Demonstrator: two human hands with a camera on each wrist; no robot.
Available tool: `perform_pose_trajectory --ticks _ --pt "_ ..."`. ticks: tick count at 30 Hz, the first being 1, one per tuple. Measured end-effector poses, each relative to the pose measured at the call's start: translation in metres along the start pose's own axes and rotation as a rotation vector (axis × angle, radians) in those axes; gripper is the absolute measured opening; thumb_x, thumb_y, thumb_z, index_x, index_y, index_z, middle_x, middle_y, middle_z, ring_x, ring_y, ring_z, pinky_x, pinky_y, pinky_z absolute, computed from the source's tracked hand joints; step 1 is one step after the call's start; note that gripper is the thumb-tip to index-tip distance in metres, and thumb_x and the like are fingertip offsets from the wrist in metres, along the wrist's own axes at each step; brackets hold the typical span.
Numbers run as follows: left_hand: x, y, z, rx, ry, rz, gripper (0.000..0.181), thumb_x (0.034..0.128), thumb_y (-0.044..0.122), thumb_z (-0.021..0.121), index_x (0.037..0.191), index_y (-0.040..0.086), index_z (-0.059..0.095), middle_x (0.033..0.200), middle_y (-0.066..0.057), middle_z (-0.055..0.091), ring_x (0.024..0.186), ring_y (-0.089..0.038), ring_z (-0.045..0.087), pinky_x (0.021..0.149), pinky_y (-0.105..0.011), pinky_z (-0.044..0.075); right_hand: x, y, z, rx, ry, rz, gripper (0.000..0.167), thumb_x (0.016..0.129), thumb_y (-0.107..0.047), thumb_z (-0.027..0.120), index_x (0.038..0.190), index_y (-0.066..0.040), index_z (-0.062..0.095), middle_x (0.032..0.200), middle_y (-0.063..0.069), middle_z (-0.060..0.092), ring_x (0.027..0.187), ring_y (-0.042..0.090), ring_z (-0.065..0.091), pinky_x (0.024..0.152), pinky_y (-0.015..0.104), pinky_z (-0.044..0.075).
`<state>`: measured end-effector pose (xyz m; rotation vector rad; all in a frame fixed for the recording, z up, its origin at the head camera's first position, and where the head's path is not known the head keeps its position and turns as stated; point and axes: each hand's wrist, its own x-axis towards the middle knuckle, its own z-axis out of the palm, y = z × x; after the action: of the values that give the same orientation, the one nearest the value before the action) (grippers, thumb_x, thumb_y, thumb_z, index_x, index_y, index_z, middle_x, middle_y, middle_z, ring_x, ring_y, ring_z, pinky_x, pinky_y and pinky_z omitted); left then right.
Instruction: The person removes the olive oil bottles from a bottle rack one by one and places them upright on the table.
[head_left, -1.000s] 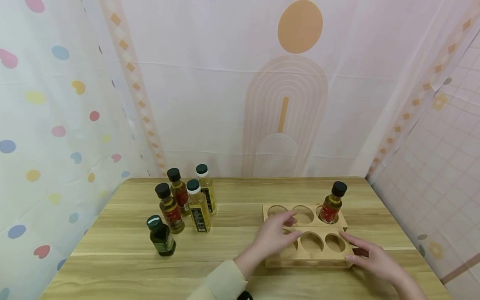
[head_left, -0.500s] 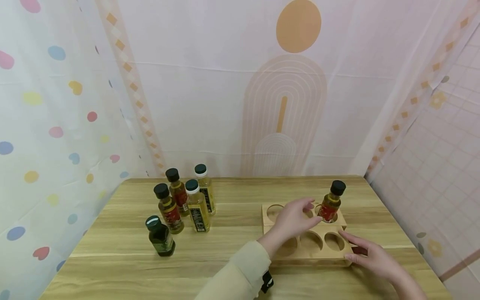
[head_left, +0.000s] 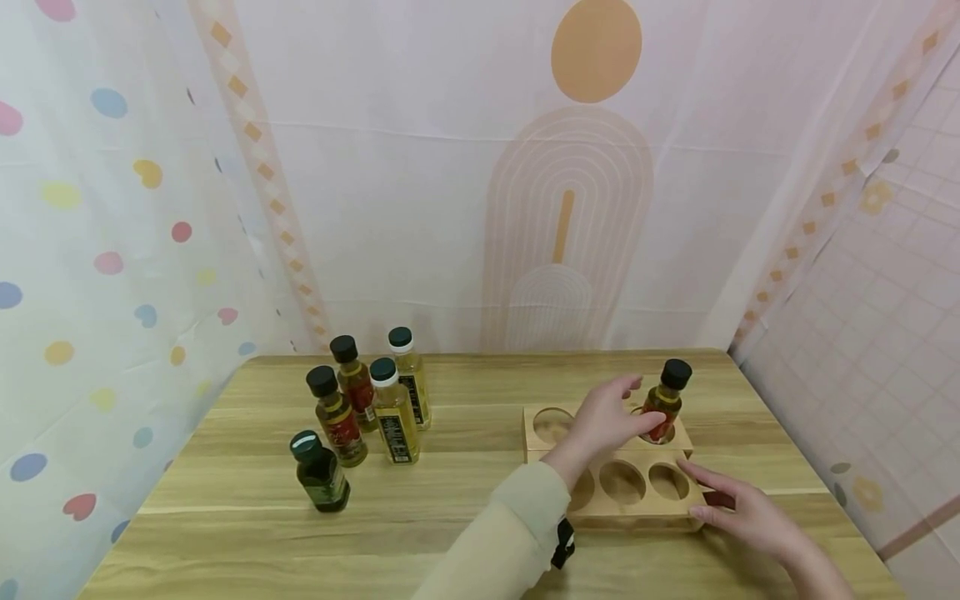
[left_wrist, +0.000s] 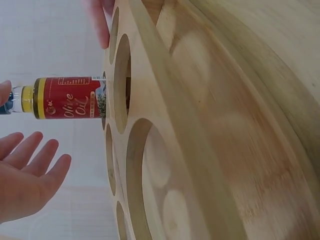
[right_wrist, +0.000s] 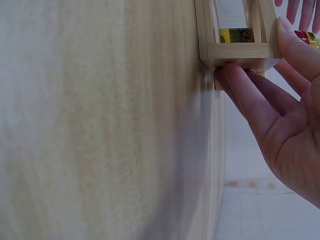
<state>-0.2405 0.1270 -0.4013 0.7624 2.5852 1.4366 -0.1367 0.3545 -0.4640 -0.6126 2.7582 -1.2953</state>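
Observation:
A two-step wooden bottle rack [head_left: 652,508] with round holes stands on the table. One olive oil bottle [head_left: 666,398], black-capped with a red label, stands upright in the back row's right hole. My left hand [head_left: 604,423] hovers over the back row just left of that bottle, its thumb in front of it. In the left wrist view the left fingers [left_wrist: 42,162] are spread and apart from the olive oil bottle [left_wrist: 75,97]. My right hand [head_left: 750,512] grips the right end of the rack, thumb at the front corner; the right wrist view shows its fingers [right_wrist: 250,92] against the rack's end.
Several bottles stand at the table's left: two red-labelled ones [head_left: 343,429], two pale oil bottles [head_left: 397,423] with dark green caps, and a short dark green bottle [head_left: 322,479]. Patterned curtains [head_left: 420,208] enclose the wooden table [head_left: 262,533] at the back and sides.
My left hand has moved right across the rack, from its left holes to beside the olive oil bottle. The right hand has stayed at the rack's right end.

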Motion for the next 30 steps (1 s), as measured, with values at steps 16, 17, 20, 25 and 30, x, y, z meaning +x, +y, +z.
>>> perform_pose_trajectory --ticks 16,17,20,25,30 --pt "0.011 0.01 0.01 -0.146 -0.01 0.04 0.062 0.0886 0.031 0.077 0.144 0.017 0.053 0.138 0.006 0.057 0.128 -0.018 0.052 0.098 -0.03 0.047 0.0 -0.003 -0.001 0.017 -0.013 0.03 0.056 0.095 -0.014 0.067 0.144 0.005 0.046 0.138 0.038 0.044 0.1 0.001 0.061 0.08 0.021 0.052" --pt "0.011 0.01 0.01 -0.159 -0.007 0.038 0.06 0.0887 0.03 0.077 0.143 0.018 0.054 0.137 0.008 0.058 0.128 -0.018 0.052 0.098 -0.03 0.047 0.0 -0.003 -0.001 0.019 -0.015 0.031 0.056 0.095 -0.014 0.067 0.144 0.004 0.046 0.138 0.039 0.044 0.1 0.001 0.061 0.08 0.021 0.052" --pt "0.013 0.013 0.012 -0.187 -0.001 0.035 0.055 0.0888 0.028 0.077 0.14 0.023 0.057 0.131 0.012 0.061 0.126 -0.014 0.053 0.099 -0.031 0.046 0.0 -0.003 0.0 0.026 -0.019 0.032 0.056 0.095 -0.014 0.067 0.144 0.004 0.045 0.138 0.039 0.043 0.1 0.002 0.061 0.08 0.021 0.052" --pt "0.015 0.017 0.013 -0.192 0.013 0.028 0.054 0.0887 0.022 0.077 0.139 0.024 0.058 0.123 0.012 0.066 0.121 -0.008 0.055 0.098 -0.029 0.046 0.0 -0.002 -0.001 0.042 -0.027 0.035 0.057 0.095 -0.014 0.066 0.144 0.005 0.044 0.138 0.04 0.042 0.1 0.001 0.061 0.079 0.021 0.053" --pt "0.017 0.019 0.016 -0.189 0.058 -0.012 0.051 0.0872 0.019 0.079 0.135 0.024 0.062 0.115 0.012 0.068 0.115 -0.008 0.059 0.092 -0.026 0.049 0.0 -0.001 -0.001 0.055 -0.024 0.032 0.057 0.095 -0.016 0.067 0.144 0.005 0.046 0.143 0.014 0.049 0.1 0.001 0.061 0.079 0.022 0.053"
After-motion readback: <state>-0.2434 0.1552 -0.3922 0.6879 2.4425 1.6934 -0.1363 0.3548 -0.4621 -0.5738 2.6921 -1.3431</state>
